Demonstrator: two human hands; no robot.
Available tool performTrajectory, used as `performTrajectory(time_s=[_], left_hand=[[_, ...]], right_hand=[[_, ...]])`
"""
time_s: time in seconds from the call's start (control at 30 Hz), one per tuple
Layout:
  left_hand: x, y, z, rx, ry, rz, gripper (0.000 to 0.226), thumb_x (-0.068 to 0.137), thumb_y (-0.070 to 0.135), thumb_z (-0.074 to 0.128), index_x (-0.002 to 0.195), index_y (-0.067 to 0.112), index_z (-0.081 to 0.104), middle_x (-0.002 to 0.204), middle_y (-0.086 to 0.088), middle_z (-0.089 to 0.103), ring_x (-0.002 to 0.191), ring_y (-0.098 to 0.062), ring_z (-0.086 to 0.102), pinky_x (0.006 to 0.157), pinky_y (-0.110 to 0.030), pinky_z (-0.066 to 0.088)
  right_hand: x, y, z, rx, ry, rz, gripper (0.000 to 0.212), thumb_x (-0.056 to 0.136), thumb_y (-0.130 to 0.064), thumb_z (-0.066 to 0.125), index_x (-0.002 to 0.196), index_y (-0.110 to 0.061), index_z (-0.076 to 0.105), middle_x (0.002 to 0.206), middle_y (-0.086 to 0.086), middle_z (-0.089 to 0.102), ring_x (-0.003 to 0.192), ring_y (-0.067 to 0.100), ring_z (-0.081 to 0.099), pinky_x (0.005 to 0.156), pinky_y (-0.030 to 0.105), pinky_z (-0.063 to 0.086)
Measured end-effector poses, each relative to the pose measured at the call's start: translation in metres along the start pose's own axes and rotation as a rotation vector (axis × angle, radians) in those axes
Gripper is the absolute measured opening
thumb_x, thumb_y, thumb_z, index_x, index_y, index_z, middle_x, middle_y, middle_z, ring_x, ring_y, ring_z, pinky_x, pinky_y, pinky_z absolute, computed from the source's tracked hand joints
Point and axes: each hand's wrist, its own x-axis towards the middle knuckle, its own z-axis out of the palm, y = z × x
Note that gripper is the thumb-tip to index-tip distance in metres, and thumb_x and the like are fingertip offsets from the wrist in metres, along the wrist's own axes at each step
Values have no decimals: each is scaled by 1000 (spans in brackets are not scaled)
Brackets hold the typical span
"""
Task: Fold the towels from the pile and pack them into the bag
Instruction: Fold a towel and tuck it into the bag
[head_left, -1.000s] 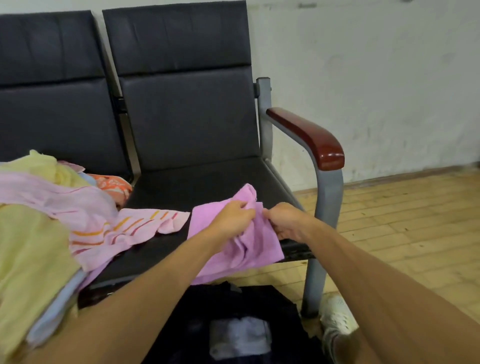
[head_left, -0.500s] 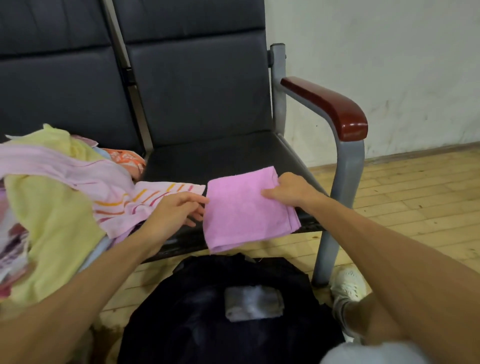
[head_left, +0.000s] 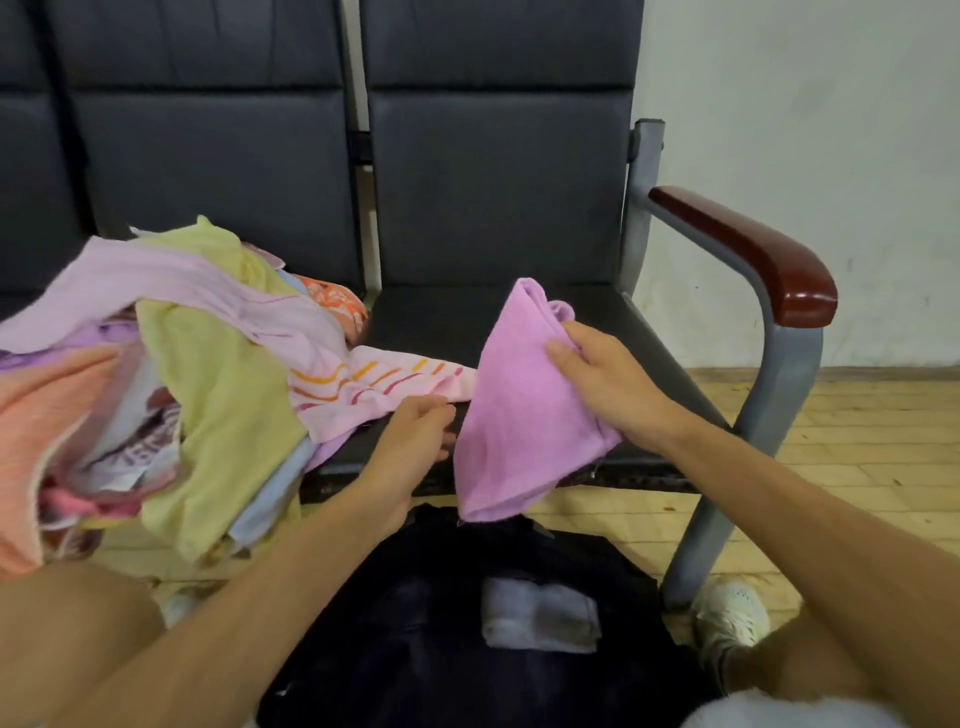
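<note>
Dark bag (head_left: 415, 649) nearest, a white folded towel (head_left: 540, 616) inside, so best lower the pink towel (head_left: 519, 415) flat beside it without spilling the fold; right hand (head_left: 608, 379) grips it over the seat (head_left: 597, 322) edge, left hand (head_left: 415, 431) loosely spread alongside, holding nothing, pile (head_left: 208, 374) beyond.

Two hands — left hand (head_left: 415, 431), right hand (head_left: 608, 384) — one purple towel (head_left: 519, 415), one white towel (head_left: 540, 616), one bag (head_left: 395, 639), one pile (head_left: 208, 374), at least two seats (head_left: 498, 182), one armrest (head_left: 753, 249), one shoe (head_left: 732, 608).
</note>
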Motion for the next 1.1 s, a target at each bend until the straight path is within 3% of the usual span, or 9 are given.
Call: performTrajectory(time_s=[0.1, 0.2, 0.27, 0.47, 0.6, 0.7, 0.8, 0.93, 1.1], left_hand=[[-5, -2, -1, -242, -120, -163, 19, 100, 34, 46, 101, 22, 60, 117, -3, 64, 99, -18, 61, 87, -37, 49], [-10, -4, -6, -664, -389, -334, 37, 94, 39, 56, 119, 13, 65, 123, -11, 66, 113, -29, 61, 96, -44, 47], [-11, -9, -5, -698, -401, -332, 44, 87, 35, 64, 124, 12, 63, 121, -12, 68, 116, -32, 61, 97, -46, 47], [-15, 2, -9, -513, -255, -159, 13, 85, 19, 66, 97, 20, 62, 88, -4, 76, 94, -23, 65, 77, -37, 52], [-6, 3, -18, -319, -275, -35, 34, 87, 15, 66, 121, 13, 61, 117, -6, 69, 107, -24, 65, 84, -40, 55], [-1, 2, -24, -91, -121, 96, 49, 87, 20, 69, 132, 19, 49, 120, 2, 62, 109, -19, 61, 89, -38, 54], [-2, 6, -29, 46, -59, 265, 56, 90, 20, 66, 136, 36, 37, 115, 14, 52, 108, -14, 55, 87, -35, 53], [-2, 11, -39, 173, -70, 351, 28, 91, 22, 64, 118, 32, 61, 118, 13, 55, 113, -18, 53, 87, -33, 51], [-5, 14, -42, 443, -70, 383, 65, 84, 23, 73, 141, 22, 42, 140, 3, 45, 119, -13, 43, 100, -29, 41]], right_hand=[[-8, -11, 2, 402, -94, 57, 25, 102, -32, 44, 114, -19, 62, 114, 3, 66, 102, 20, 65, 87, 34, 56], [-11, -12, 4, 629, -137, 142, 27, 102, -31, 44, 112, -16, 64, 106, 0, 70, 96, 16, 69, 80, 30, 57], [-10, -8, 3, 662, -89, 228, 29, 103, -31, 44, 108, -13, 65, 102, 2, 70, 95, 19, 67, 82, 34, 55], [-10, 18, -9, 624, -23, 512, 23, 103, -24, 48, 103, -8, 64, 109, 11, 67, 97, 26, 64, 76, 39, 51], [-14, 26, -17, 682, -49, 616, 23, 100, -21, 53, 112, -3, 63, 113, 12, 68, 103, 27, 65, 76, 39, 52], [-17, 27, -19, 641, -112, 540, 30, 97, -16, 57, 125, -7, 58, 116, 10, 65, 104, 26, 65, 81, 39, 56], [-20, 25, -18, 509, -158, 408, 38, 97, -14, 57, 131, -29, 52, 122, -1, 53, 111, 23, 59, 89, 42, 56], [-21, 21, -17, 366, -210, 252, 31, 88, -14, 70, 117, -23, 66, 121, -2, 60, 110, 16, 60, 86, 33, 58], [-21, 25, -15, 106, -187, 152, 48, 69, -12, 86, 113, -18, 68, 114, -3, 63, 107, 14, 61, 83, 30, 59]])
